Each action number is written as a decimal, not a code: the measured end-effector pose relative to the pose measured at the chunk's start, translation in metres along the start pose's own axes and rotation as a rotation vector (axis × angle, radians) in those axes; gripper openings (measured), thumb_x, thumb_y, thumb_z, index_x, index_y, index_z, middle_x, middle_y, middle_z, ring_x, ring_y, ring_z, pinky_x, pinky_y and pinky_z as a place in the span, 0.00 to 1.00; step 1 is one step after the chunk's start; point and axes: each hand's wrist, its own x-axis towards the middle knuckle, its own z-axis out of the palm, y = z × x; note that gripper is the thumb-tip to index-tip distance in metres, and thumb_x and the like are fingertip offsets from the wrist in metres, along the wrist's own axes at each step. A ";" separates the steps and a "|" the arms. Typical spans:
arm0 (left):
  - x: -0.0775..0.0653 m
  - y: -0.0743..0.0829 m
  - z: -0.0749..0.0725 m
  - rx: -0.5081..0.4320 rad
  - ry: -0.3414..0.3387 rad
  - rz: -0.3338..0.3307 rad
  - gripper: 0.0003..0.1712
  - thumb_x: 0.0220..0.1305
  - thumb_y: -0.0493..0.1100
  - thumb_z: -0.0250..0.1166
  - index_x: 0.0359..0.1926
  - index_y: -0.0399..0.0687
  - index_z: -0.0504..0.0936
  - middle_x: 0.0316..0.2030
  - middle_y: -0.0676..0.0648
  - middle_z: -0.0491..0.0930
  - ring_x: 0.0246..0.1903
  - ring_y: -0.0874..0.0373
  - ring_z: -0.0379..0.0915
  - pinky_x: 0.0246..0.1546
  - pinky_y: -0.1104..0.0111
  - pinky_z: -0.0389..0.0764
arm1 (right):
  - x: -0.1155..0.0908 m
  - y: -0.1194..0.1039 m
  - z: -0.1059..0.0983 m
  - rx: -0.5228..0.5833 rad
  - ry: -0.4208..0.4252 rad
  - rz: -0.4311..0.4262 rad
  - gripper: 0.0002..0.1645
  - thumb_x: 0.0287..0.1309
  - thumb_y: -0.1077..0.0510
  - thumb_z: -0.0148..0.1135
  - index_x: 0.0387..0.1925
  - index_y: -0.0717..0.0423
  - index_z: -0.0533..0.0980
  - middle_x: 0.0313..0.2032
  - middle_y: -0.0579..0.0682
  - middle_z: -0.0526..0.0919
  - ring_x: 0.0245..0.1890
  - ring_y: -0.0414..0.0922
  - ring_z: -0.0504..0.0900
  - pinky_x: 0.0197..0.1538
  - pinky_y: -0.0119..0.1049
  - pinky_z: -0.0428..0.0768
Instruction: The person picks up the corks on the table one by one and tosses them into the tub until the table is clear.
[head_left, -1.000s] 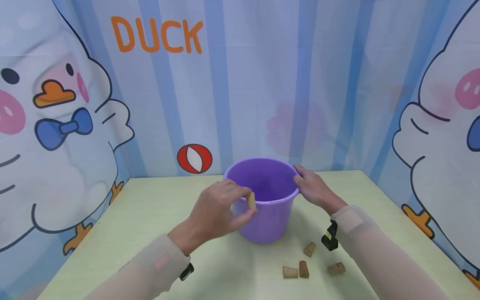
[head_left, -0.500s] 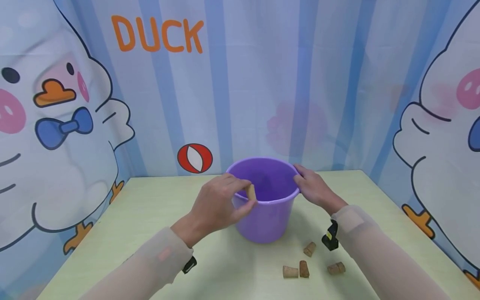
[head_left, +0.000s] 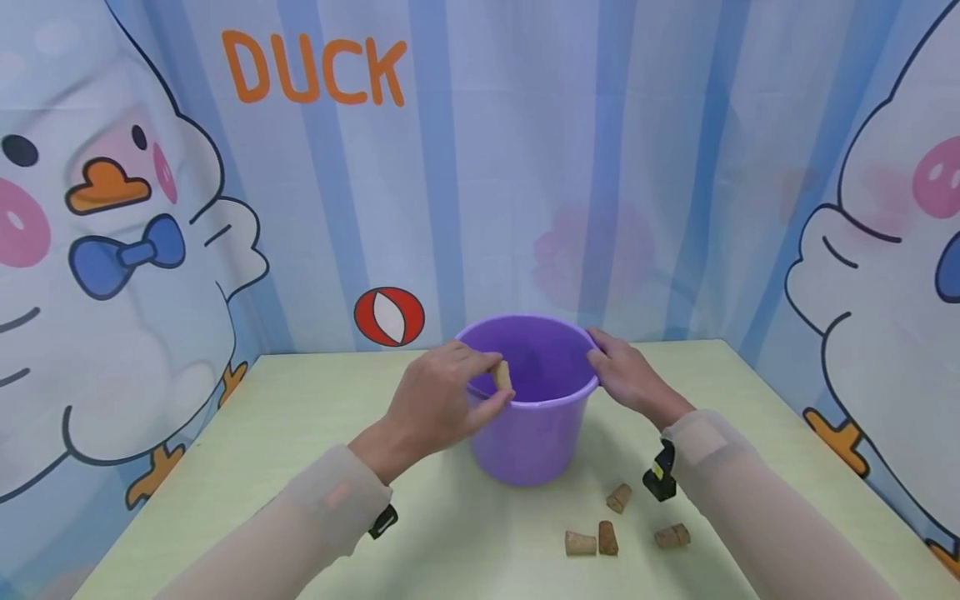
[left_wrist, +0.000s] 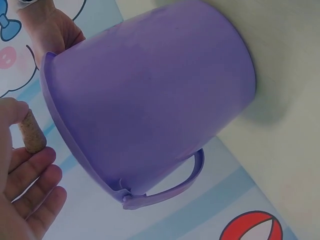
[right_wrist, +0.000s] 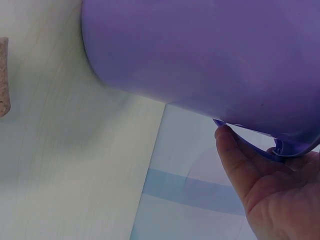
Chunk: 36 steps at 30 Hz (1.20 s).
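Observation:
My left hand (head_left: pixel 431 404) pinches a tan cork (head_left: pixel 502 376) between thumb and fingertips, at the front left rim of a purple bucket (head_left: pixel 525 446). In the left wrist view the same cork (left_wrist: pixel 33 132) is held lengthwise, apart from the rim, with the other fingers spread below it. The bucket stands upright on the table. My right hand (head_left: pixel 632 373) grips its right rim, thumb on the near side. From the right wrist, that hand (right_wrist: pixel 275 195) lies by the bucket's handle (right_wrist: pixel 255 149). What lies deep inside the bucket is hidden.
Several loose corks lie on the pale table (head_left: pixel 337 400) in front of the bucket: a far cork (head_left: pixel 619 498), a pair with a dark cork (head_left: pixel 608 538), and a right cork (head_left: pixel 672 536) near my right forearm. A printed duck curtain (head_left: pixel 510 167) stands behind.
My left hand has risen a little with the cork, from in front of the bucket's rim to about rim height. The right hand, bucket and loose corks stay in place.

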 end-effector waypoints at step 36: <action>0.008 -0.004 0.015 -0.004 -0.220 -0.281 0.12 0.61 0.53 0.72 0.38 0.51 0.89 0.31 0.54 0.86 0.32 0.60 0.78 0.29 0.67 0.80 | 0.001 0.000 0.001 -0.004 0.000 0.016 0.33 0.75 0.55 0.36 0.76 0.59 0.60 0.60 0.63 0.79 0.53 0.57 0.80 0.55 0.53 0.77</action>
